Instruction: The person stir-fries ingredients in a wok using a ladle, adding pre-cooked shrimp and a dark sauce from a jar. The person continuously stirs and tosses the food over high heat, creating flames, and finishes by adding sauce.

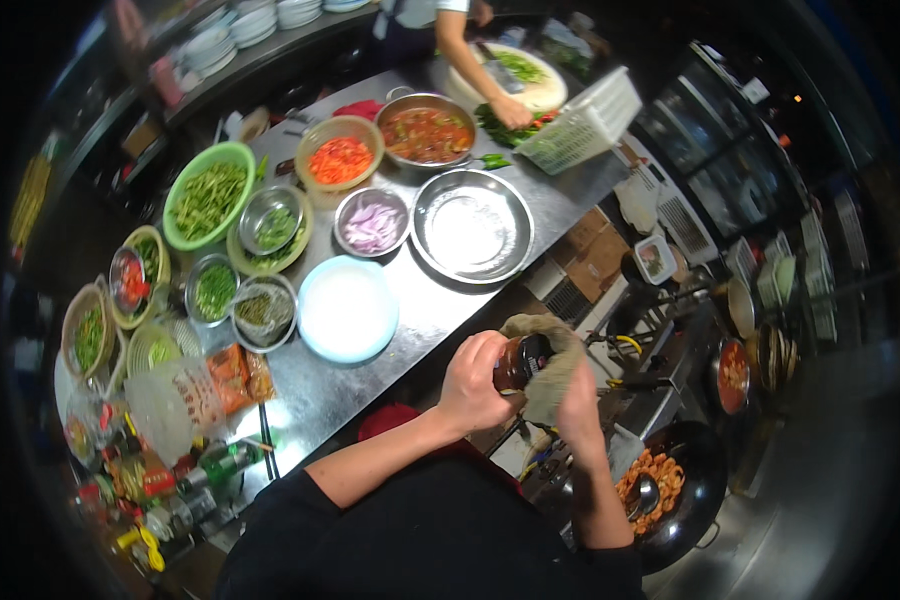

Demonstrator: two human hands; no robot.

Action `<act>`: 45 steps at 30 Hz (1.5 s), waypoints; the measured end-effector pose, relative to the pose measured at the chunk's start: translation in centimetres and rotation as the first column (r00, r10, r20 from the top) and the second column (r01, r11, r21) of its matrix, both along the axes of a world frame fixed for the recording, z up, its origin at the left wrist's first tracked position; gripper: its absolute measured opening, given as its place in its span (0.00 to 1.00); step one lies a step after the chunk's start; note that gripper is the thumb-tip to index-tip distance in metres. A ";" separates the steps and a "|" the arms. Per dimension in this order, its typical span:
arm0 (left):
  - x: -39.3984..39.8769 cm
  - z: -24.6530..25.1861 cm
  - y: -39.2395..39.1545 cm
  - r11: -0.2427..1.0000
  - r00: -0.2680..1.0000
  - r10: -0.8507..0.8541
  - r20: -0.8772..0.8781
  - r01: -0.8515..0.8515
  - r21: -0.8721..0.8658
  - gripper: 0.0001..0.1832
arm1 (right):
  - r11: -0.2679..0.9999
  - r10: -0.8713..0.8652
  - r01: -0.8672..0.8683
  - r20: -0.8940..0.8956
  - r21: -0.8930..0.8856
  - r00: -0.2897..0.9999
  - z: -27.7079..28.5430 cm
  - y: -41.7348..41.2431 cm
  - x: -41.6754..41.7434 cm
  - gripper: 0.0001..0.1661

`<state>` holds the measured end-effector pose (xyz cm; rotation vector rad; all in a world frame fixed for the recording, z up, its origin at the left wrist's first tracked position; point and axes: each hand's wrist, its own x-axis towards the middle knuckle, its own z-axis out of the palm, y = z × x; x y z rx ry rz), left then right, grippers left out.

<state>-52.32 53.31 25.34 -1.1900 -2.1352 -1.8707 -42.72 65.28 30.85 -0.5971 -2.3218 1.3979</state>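
My left hand is wrapped around a glass jar of dark reddish sauce with a black lid. The jar lies tilted in front of my body, its lid towards the right. My right hand holds a greyish-brown cloth, which curves around the lid's far side. Whether the cloth touches the lid I cannot tell. Below my right forearm sits a black wok with orange-brown food pieces and a metal ladle in it.
On the steel table stand a shiny metal basin, a pale blue bowl, sliced onions and a pan of red stew. Sauce bottles crowd the left end. Across the table, a co-worker's hand touches greens beside a white basket.
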 end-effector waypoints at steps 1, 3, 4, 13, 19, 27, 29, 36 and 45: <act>-0.1 0.3 -0.3 1.000 1.000 0.018 0.017 -0.019 0.018 0.30 | 0.948 0.073 -0.099 -0.095 -0.304 0.993 1.0 -0.2 -0.3 0.30; -0.6 -0.2 -1.0 0.998 0.996 0.024 0.082 -0.028 0.050 0.31 | 0.795 -0.133 -0.062 -0.274 -0.603 0.952 -0.1 -0.6 0.1 0.31; -0.9 -0.6 -1.6 0.996 0.994 0.066 0.084 -0.071 0.054 0.32 | 0.785 -0.058 -0.115 -0.258 -0.608 0.964 0.0 0.0 0.0 0.30; -3.2 -4.9 -10.0 0.920 0.851 0.390 0.353 -0.377 -0.109 0.30 | 0.823 0.052 0.095 0.241 -0.560 0.969 -10.1 0.4 -11.9 0.25; -3.7 -4.6 -13.1 0.886 0.834 0.463 0.299 -0.435 -0.157 0.27 | 0.952 0.292 -0.304 0.389 -0.031 0.874 -14.5 -0.4 -17.1 0.23; -5.1 -4.2 -12.5 0.901 0.918 0.385 0.091 -0.354 -0.250 0.28 | 0.878 0.475 -0.473 0.280 -0.081 0.834 -1.2 -4.5 -14.1 0.18; -5.4 -4.2 -12.0 0.917 0.952 0.306 0.001 -0.295 -0.268 0.28 | 0.880 0.470 -0.470 0.291 -0.074 0.834 -0.3 -4.8 -13.0 0.26; -6.0 -3.6 -9.9 0.941 0.969 0.074 -0.236 -0.146 -0.305 0.25 | 0.916 0.392 -0.376 0.528 -0.143 0.754 -0.2 -4.2 -10.2 0.32; -5.8 -3.0 -8.4 0.954 0.992 -0.003 -0.125 -0.035 -0.299 0.26 | 0.888 0.455 -0.452 0.304 -0.085 0.837 -0.6 -2.4 -7.8 0.36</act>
